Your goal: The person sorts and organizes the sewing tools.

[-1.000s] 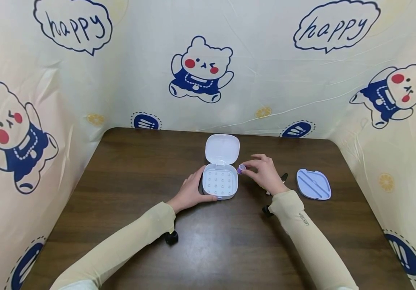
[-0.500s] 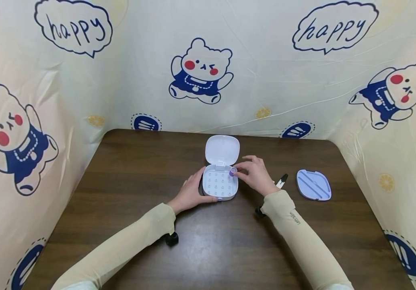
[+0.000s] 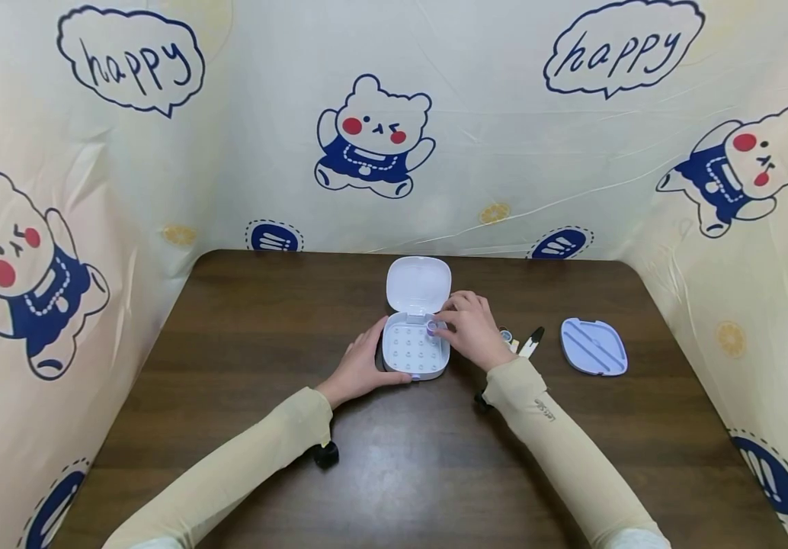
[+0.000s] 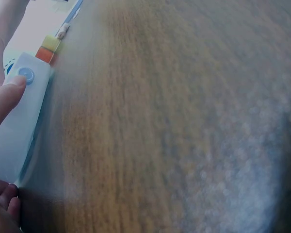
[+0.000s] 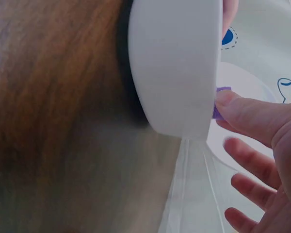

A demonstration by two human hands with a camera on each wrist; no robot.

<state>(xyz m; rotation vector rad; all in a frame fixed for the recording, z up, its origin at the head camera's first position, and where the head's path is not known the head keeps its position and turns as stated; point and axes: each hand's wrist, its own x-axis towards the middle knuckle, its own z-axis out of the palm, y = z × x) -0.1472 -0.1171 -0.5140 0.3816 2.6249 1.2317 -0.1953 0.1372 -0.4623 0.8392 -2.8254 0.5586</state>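
Note:
An open white sewing box (image 3: pixel 428 376) with rows of small pegs stands on the table, its lid (image 3: pixel 418 284) tipped back. My left hand (image 3: pixel 356 370) grips the box, fingers along the left side and thumb at the front. In the left wrist view that thumb lies at the round latch button (image 4: pixel 25 75). Between thumb and index finger, my right hand (image 3: pixel 472 329) pinches a small purple thread spool (image 3: pixel 431 329) over the back right pegs. In the right wrist view the purple spool (image 5: pixel 216 114) shows just past the box wall (image 5: pixel 177 68), its other fingers spread apart.
Right of the box lie a black-and-white tool (image 3: pixel 533 341) and small items partly behind the right hand. An orange spool (image 4: pixel 45 55) and a yellow one (image 4: pixel 51 42) show in the left wrist view. Farther right lies a blue grooved tray (image 3: pixel 594 348). Printed cloth surrounds the table.
My right hand has carried the purple spool leftward from beside the box to over its back right pegs. The tool behind it has come into view. My left hand keeps its grip.

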